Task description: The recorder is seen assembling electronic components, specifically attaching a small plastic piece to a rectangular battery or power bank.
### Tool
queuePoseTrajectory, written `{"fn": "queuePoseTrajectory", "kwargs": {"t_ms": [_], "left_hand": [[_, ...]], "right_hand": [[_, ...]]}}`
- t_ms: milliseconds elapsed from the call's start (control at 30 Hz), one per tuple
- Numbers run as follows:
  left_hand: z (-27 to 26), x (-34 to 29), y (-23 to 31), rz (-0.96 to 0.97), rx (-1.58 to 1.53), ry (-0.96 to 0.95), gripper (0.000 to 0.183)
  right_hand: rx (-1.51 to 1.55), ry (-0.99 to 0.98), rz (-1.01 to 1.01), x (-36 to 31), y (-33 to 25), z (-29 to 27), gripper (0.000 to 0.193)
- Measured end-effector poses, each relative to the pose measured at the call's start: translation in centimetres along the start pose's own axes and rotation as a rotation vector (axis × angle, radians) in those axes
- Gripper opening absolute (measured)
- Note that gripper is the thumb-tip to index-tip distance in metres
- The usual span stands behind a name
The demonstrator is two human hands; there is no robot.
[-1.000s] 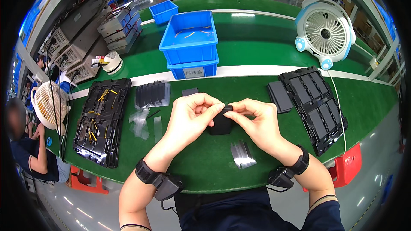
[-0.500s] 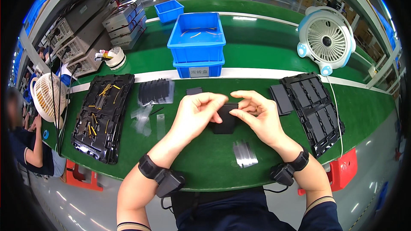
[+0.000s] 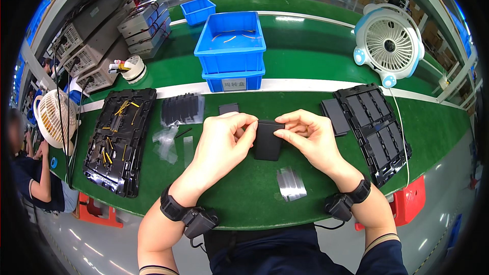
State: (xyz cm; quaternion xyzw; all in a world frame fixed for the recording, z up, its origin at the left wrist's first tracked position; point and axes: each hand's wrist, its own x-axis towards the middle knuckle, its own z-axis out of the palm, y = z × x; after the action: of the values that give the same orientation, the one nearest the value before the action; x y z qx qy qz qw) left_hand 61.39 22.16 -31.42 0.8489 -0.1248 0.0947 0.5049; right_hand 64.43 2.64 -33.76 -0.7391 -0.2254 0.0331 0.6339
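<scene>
A flat black rectangular block stands in front of me at the middle of the bench, its broad face toward me. My left hand has thumb and forefinger pinched together at the block's upper left corner. At the upper right corner, the thumb and forefinger of my right hand close on the top edge. Any small piece between my fingertips is too small to make out. Just behind my left hand lies a small dark block. A clear sheet with silvery strips lies nearer to me.
Left is a black tray with yellow-ended pieces, beside a sheet of black strips and crumpled film. Stacked blue bins stand behind. At right are dark blocks, a black tray and a fan.
My left hand has moved slightly left and down, from over the block's top edge to its upper left corner, uncovering more of the block. My right hand has barely moved.
</scene>
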Motion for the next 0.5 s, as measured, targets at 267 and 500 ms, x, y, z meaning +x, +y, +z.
{"fn": "queuePoseTrajectory", "kwargs": {"t_ms": [267, 500], "left_hand": [[2.4, -0.8, -1.7, -0.003, -0.167, 0.08, 0.037], [2.1, -0.4, -1.9, -0.134, -0.273, -0.003, 0.036]], "right_hand": [[0.063, 0.001, 0.022, 0.2, 0.6, -0.3, 0.021], [-0.009, -0.109, -0.042, 0.5, 0.2, -0.7, 0.025]]}}
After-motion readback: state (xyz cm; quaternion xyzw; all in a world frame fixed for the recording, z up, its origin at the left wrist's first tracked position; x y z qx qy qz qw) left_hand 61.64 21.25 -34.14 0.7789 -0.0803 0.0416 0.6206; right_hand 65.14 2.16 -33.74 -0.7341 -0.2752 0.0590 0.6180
